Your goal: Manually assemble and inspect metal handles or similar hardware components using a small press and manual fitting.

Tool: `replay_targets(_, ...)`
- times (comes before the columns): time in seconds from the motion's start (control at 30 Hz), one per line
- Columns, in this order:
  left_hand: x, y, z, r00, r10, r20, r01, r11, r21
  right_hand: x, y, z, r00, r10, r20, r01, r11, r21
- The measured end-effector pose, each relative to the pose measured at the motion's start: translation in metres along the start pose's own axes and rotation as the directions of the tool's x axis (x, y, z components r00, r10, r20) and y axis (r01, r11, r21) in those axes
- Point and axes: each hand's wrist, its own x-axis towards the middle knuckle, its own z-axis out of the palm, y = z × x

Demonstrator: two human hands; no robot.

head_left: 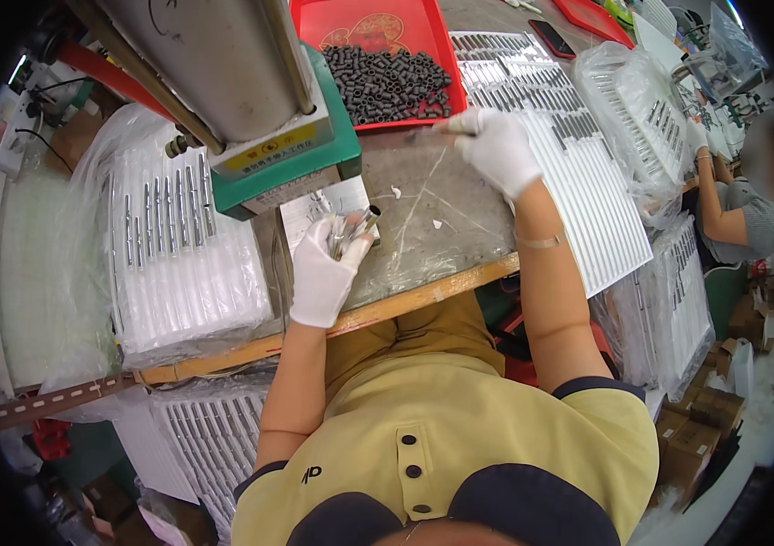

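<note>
My left hand [325, 275], in a white glove with bare fingertips, is closed around a few shiny metal tubes [347, 233], one with its open end facing up to the right. It is just below the green head of a press [282, 150], over a white block [351, 196]. My right hand [499, 153], gloved the same way, hovers by the near right corner of a red tray [448, 55]. Its thumb and fingers are pinched together and smeared by motion; a dark blur shows at their tips. Inside the tray lies a heap of small dark sleeves [382, 84].
On the left, a plastic-wrapped white rack [196, 291] holds metal tubes. A ribbed white tray [578, 196] with rows of tubes lies right, below a phone [552, 40]. The bench has a wooden front edge [423, 296]. Another person [747, 200] sits far right.
</note>
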Motion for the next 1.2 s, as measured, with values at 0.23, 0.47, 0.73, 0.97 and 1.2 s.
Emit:
replay_targets(0.23,-0.007,0.006,0.027,0.997,0.056,0.062,-0.049,0.993,-0.111,-0.072,-0.042,-0.022,0.985,-0.019,0.171,0.002,0.995,0.100)
replay_targets(0.47,-0.014,-0.006,0.063,0.973,0.212,0.091,-0.207,0.976,-0.063,-0.097,-0.036,-0.031,0.946,-0.258,0.197,0.323,0.808,-0.493)
replay_targets(0.73,-0.014,0.004,0.058,0.969,0.014,0.247,0.128,0.825,-0.551,-0.059,0.062,-0.087,0.991,0.136,0.019,-0.131,0.977,-0.166)
replay_targets(0.97,-0.002,0.012,0.058,0.984,0.054,0.170,-0.006,0.963,-0.271,-0.005,0.194,-0.073,0.778,0.580,-0.242,-0.617,0.636,-0.463)
replay_targets(1.2,-0.004,-0.006,0.046,0.988,0.091,0.123,-0.052,0.955,-0.290,-0.001,0.180,-0.086,0.805,0.544,-0.238,-0.588,0.673,-0.450)
